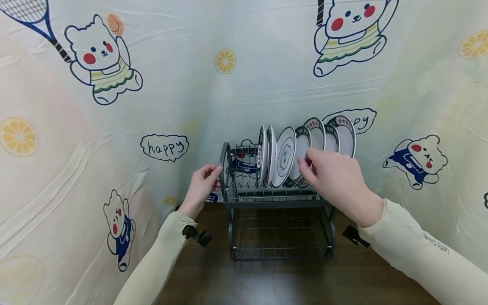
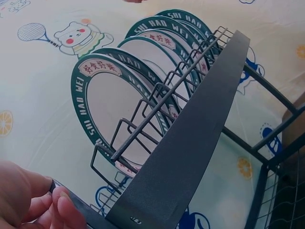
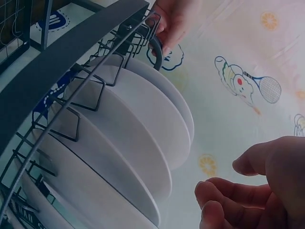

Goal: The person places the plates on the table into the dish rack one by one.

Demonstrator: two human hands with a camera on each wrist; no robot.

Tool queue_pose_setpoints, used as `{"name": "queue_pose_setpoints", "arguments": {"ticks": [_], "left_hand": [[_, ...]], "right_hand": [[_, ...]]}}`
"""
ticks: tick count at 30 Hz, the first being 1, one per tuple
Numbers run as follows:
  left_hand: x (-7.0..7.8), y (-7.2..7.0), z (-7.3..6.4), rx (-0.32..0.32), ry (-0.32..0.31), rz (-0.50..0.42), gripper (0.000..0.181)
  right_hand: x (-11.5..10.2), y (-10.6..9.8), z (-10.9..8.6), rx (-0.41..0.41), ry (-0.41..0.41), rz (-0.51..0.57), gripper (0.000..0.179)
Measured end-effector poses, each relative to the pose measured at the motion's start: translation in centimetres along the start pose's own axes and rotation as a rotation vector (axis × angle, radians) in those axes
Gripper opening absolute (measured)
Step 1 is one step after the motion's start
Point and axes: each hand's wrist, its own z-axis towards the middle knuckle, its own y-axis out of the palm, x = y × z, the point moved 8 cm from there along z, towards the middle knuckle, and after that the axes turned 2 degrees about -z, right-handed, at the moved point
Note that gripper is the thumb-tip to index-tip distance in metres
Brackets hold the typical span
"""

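A dark metal dish rack (image 1: pixel 274 205) holds several white plates with green, lettered rims, standing on edge in its upper tier. At the rack's left end, my left hand (image 1: pixel 202 186) pinches the curved end bar (image 1: pixel 224 169) between thumb and fingers. My right hand (image 1: pixel 337 180) is in front of the right-hand plates in the head view, with its fingers loosely bent. The right wrist view shows its thumb apart from the fingertips (image 3: pixel 206 192) and nothing between them. The plate (image 2: pixel 119 109) nearest the left hand faces that end of the rack; white plate backs (image 3: pixel 143 109) face the right wrist camera.
Beneath the plates is the rack's wire lower tier (image 1: pixel 282 237), above a dark brown tabletop (image 1: pixel 267 284). A pale cloth (image 1: pixel 190 93) printed with cartoon bears and orange slices hangs behind the rack and around both sides.
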Motion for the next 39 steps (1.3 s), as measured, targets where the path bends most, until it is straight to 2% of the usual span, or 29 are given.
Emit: {"name": "queue_pose_setpoints", "arguments": {"ticks": [6, 12, 22, 27, 35, 39], "left_hand": [[-0.1, 0.1, 0.1, -0.003, 0.002, -0.003, 0.035], [-0.1, 0.1, 0.1, -0.002, 0.001, -0.009, 0.033], [-0.2, 0.0, 0.0, -0.009, 0.005, 0.002, 0.033], [-0.2, 0.0, 0.1, -0.014, -0.005, -0.014, 0.034], [-0.2, 0.1, 0.0, -0.009, 0.006, -0.017, 0.035], [-0.3, 0.0, 0.0, 0.000, 0.009, -0.013, 0.033]], "right_hand": [[0.4, -0.2, -1.8, 0.010, 0.016, -0.003, 0.034], [0.6, -0.2, -3.8, 0.056, 0.006, 0.000, 0.033], [1.8, 1.5, -6.9, 0.050, 0.042, 0.005, 0.028], [1.9, 2.6, -8.5, 0.059, 0.027, 0.000, 0.027], [1.9, 4.3, -11.1, 0.112, -0.012, 0.054, 0.009], [2.1, 5.2, -12.4, 0.129, -0.028, 0.072, 0.010]]}}
